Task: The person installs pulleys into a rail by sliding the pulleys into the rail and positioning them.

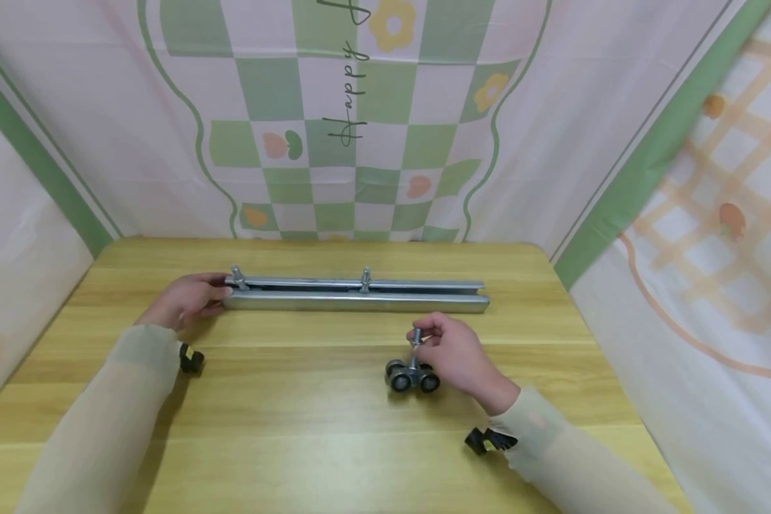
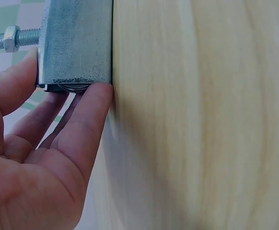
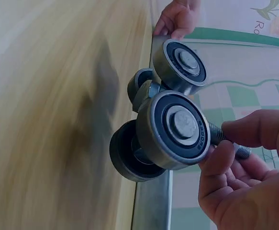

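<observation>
A steel channel rail [image 1: 360, 304] lies crosswise on the table, its slot facing up. Two threaded bolts with nuts stand up from the slot: one bolt [image 1: 237, 276] near the left end, another bolt [image 1: 365, 279] about mid-length. My left hand [image 1: 186, 300] holds the rail's left end, thumb at the slotted side and fingertips against the end face; part of a wheel [image 2: 74, 88] shows inside there. My right hand [image 1: 461, 357] pinches the bolt of a roller trolley [image 3: 170, 127] between thumb and fingers. The trolley hangs wheels down over the table, in front of the rail's right part.
The wooden table [image 1: 295, 428] ends at the back against a printed curtain [image 1: 392, 93] with green checks. More curtain [image 1: 700, 314] hangs along the right side, and a pale one [image 1: 19, 214] along the left. Black wrist cameras sit under both sleeves.
</observation>
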{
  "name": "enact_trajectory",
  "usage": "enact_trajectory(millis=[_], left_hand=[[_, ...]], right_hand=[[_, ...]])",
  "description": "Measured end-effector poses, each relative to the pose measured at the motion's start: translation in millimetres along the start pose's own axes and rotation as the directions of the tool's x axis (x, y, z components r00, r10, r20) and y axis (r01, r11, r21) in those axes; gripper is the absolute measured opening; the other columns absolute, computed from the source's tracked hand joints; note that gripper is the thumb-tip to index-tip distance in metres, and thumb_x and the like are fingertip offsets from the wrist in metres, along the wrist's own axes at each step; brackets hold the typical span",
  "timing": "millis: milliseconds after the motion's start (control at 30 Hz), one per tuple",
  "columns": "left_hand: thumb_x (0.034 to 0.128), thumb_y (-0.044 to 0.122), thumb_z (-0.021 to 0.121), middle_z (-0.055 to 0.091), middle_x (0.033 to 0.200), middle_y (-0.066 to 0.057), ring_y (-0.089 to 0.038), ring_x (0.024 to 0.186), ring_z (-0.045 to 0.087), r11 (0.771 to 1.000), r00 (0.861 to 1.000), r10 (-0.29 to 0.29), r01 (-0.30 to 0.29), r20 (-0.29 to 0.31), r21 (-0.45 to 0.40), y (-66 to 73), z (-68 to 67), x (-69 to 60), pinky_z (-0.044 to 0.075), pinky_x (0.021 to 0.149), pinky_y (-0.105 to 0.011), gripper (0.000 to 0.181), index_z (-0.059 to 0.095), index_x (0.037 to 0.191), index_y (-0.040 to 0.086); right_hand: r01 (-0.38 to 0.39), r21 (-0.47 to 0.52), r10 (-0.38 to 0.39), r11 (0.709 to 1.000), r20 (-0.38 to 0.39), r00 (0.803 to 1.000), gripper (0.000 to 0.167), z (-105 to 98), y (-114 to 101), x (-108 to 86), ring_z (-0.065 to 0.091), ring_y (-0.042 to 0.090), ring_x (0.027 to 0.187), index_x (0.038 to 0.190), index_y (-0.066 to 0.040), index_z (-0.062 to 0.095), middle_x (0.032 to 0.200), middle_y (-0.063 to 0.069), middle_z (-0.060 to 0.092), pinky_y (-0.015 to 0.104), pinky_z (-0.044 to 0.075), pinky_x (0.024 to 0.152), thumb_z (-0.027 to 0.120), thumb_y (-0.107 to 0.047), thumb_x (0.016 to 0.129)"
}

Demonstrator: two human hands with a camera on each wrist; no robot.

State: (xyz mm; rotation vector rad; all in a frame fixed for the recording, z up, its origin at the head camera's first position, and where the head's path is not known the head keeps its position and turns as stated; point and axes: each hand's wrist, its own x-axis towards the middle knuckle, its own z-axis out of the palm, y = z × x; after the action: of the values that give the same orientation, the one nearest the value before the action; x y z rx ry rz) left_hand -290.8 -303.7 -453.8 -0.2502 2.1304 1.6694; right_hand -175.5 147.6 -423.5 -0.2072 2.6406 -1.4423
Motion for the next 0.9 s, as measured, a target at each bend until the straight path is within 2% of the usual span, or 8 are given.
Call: enact_trajectory(millis=[167, 300, 433, 633, 733, 900], left_hand=[[0.1038, 0.009, 0.053, 0.026, 0.157, -0.024, -0.037, 0.137, 0.033, 1.0, 1.0, 0.007, -0.007, 0.009, -0.008, 0.1, -0.2, 0.1, 0.041, 0.109, -0.041, 0.063, 0.021, 0.158, 0.004], [0.104, 0.008, 0.053, 0.025, 0.157, -0.024, -0.037, 0.137, 0.033, 1.0, 1.0, 0.008, -0.008, 0.014, -0.025, 0.7, 0.1, 0.2, 0.04, 0.109, -0.042, 0.063, 0.02, 0.158, 0.004], [0.104, 0.007, 0.052, 0.024, 0.158, -0.024, -0.037, 0.137, 0.032, 1.0, 1.0, 0.008, -0.007, 0.015, -0.03, 0.2, -0.7, 0.5, 0.04, 0.11, -0.042, 0.063, 0.019, 0.158, 0.004], [0.1039, 0.008, 0.053, 0.026, 0.157, -0.023, -0.036, 0.137, 0.033, 0.999, 1.0, 0.003, -0.003, 0.006, -0.032, 0.9, 0.7, -1.0, 0.04, 0.109, -0.041, 0.063, 0.021, 0.158, 0.004], [0.1042, 0.008, 0.052, 0.025, 0.157, -0.023, -0.036, 0.137, 0.032, 1.0, 1.0, 0.006, -0.006, 0.008, -0.026, 1.1, 0.7, -2.1, 0.04, 0.109, -0.041, 0.062, 0.02, 0.158, 0.003], [0.1042, 0.008, 0.052, 0.026, 0.157, -0.022, -0.037, 0.136, 0.033, 1.0, 1.0, 0.005, -0.005, 0.006, -0.023, 0.9, 0.3, -2.2, 0.041, 0.109, -0.041, 0.062, 0.021, 0.158, 0.004]], right_hand=[[0.072, -0.094, -0.074, 0.993, -0.017, 0.997, 0.03, -10, 5, -5.5, 0.066, 0.016, 0.088, 0.116, -0.001, 0.064, 0.107, 0.007, 0.071, 0.028, 0.058, 0.07, 0.069, 0.003, 0.087], [0.124, -0.157, -0.133, 0.98, -0.043, 0.99, 0.028, -17, 11, -10.5, 0.067, 0.019, 0.094, 0.114, -0.003, 0.065, 0.108, 0.007, 0.07, 0.032, 0.059, 0.08, 0.069, 0.003, 0.087], [0.144, -0.185, -0.157, 0.972, -0.056, 0.986, 0.029, -22, 17, -14.8, 0.067, 0.023, 0.099, 0.116, -0.002, 0.064, 0.11, 0.006, 0.07, 0.037, 0.058, 0.086, 0.068, 0.004, 0.088], [0.135, -0.223, -0.152, 0.965, -0.057, 0.987, 0.027, -28, 28, -20.4, 0.067, 0.021, 0.099, 0.115, -0.005, 0.063, 0.111, 0.006, 0.069, 0.034, 0.058, 0.084, 0.067, 0.003, 0.09], [0.107, -0.22, -0.122, 0.969, -0.053, 0.991, 0.026, -29, 31, -24.2, 0.067, 0.021, 0.096, 0.113, -0.007, 0.064, 0.108, 0.009, 0.069, 0.033, 0.059, 0.079, 0.066, 0.003, 0.089], [0.062, -0.208, -0.073, 0.976, -0.048, 0.996, 0.026, -32, 32, -28.8, 0.066, 0.019, 0.093, 0.109, -0.009, 0.064, 0.101, 0.005, 0.069, 0.03, 0.059, 0.074, 0.068, 0.004, 0.087]])
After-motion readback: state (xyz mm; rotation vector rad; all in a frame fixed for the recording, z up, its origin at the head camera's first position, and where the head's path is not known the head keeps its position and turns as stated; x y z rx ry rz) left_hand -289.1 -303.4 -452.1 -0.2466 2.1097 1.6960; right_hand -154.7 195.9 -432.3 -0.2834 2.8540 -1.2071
